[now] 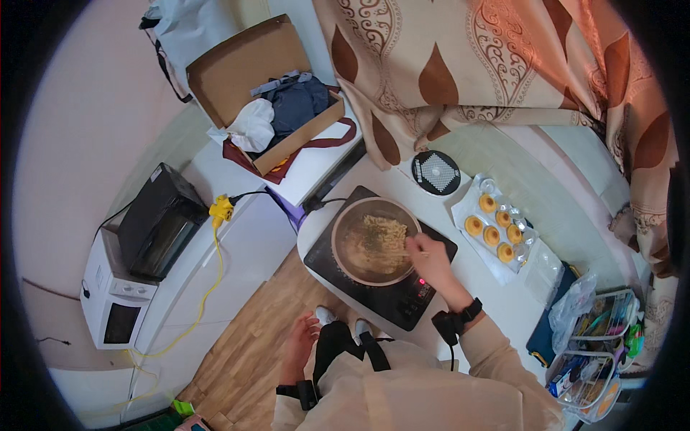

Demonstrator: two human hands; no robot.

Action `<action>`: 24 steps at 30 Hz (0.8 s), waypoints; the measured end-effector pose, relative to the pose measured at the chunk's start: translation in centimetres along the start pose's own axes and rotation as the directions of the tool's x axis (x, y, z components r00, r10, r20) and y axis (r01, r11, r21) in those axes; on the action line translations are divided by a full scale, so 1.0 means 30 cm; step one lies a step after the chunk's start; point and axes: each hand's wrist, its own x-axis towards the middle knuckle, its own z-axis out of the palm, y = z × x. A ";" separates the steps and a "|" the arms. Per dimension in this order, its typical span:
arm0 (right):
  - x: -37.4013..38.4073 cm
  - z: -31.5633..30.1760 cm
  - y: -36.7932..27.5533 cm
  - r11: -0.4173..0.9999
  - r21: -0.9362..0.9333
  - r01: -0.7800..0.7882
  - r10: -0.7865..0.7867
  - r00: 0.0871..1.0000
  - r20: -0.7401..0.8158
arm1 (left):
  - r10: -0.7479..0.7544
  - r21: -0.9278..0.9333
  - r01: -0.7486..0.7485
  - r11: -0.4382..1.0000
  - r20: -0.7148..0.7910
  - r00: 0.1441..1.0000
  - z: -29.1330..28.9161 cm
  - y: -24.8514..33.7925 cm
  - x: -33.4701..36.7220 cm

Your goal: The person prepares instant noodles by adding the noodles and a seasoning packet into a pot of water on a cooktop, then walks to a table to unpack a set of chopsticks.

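Note:
A round pan (343, 267) sits on a black induction cooktop (406, 305) on the white table. In its cloudy liquid lies a block of noodles (386, 237), sprinkled with dark bits. My right hand (430, 260) is over the pan's right rim, fingers closed around what looks like a thin stick-like utensil that points toward the noodles; its exact kind is too faint to make out. My left hand (300, 339) hangs low beside my body, left of the cooktop, with loosely curled fingers apart and nothing in them.
Egg tarts (491, 235) in a clear tray stand right of the cooktop, near a round black-and-white pad (435, 173). Clear containers (586, 381) hold packages at far right. Left are an open cardboard box (237, 65) with clothing, a microwave (121, 302) and a yellow cord (218, 269).

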 end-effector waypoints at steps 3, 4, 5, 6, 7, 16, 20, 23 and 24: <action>0.005 -0.002 0.050 0.998 0.003 -0.058 0.058 0.995 -0.082 | 0.018 -0.014 -0.018 1.000 -0.011 1.000 0.020 0.009 -0.019; 0.017 0.002 0.058 0.998 -0.058 0.019 -0.023 0.998 -0.060 | 0.024 -0.013 -0.024 1.000 -0.010 1.000 0.018 0.007 -0.018; 0.023 0.003 0.065 0.988 -0.117 0.097 -0.102 0.994 -0.034 | 0.018 0.014 -0.017 1.000 -0.020 1.000 0.010 -0.001 -0.019; 0.017 -0.004 0.073 0.988 -0.117 0.101 -0.106 0.994 -0.037 | 0.011 0.042 -0.010 0.999 -0.030 0.999 0.003 -0.008 -0.018; 0.007 -0.020 0.039 0.994 -0.110 0.019 -0.029 0.996 -0.086 | 0.018 0.040 -0.017 0.999 -0.034 0.999 -0.008 -0.014 -0.020; -0.020 -0.084 0.010 0.999 0.013 -0.041 0.043 0.971 -0.237 | 0.019 0.049 -0.017 0.999 -0.054 0.998 -0.020 -0.035 -0.020; -0.041 -0.088 0.043 0.997 0.019 -0.071 0.073 0.969 -0.234 | 0.008 0.027 -0.007 1.000 -0.025 1.000 -0.003 -0.037 -0.021; -0.090 -0.094 -0.043 0.993 0.113 0.027 0.004 0.966 -0.260 | 0.016 0.028 -0.015 1.000 -0.033 0.999 -0.001 -0.032 -0.020; -0.103 -0.100 -0.061 0.996 0.063 0.067 -0.050 0.968 -0.244 | 0.037 0.023 -0.037 0.999 -0.017 0.999 -0.001 -0.037 -0.029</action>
